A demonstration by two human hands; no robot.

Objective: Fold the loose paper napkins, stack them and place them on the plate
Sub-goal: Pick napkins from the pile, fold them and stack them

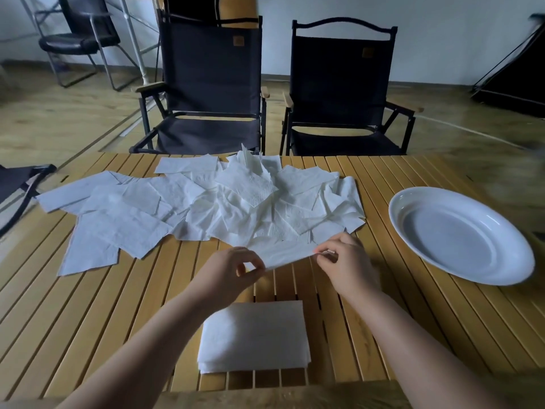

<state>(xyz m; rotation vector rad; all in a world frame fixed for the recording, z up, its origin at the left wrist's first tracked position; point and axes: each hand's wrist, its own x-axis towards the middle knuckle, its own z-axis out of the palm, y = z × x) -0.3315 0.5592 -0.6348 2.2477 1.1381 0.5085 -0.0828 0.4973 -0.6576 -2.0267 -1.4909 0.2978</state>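
Grips of left hand (233, 270) and right hand (345, 261) pinch one napkin (283, 252) beyond the folded stack (255, 335); big loose pile (206, 202) unfolded, plate (460, 234) bare.

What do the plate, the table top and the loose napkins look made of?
Plate: probably glazed ceramic, maybe melamine; white, smooth, glossy highlights. Table top: wood or bamboo slats, yellowish, matte, dark gaps between. Loose napkins: thin white tissue paper, creased, some embossed.
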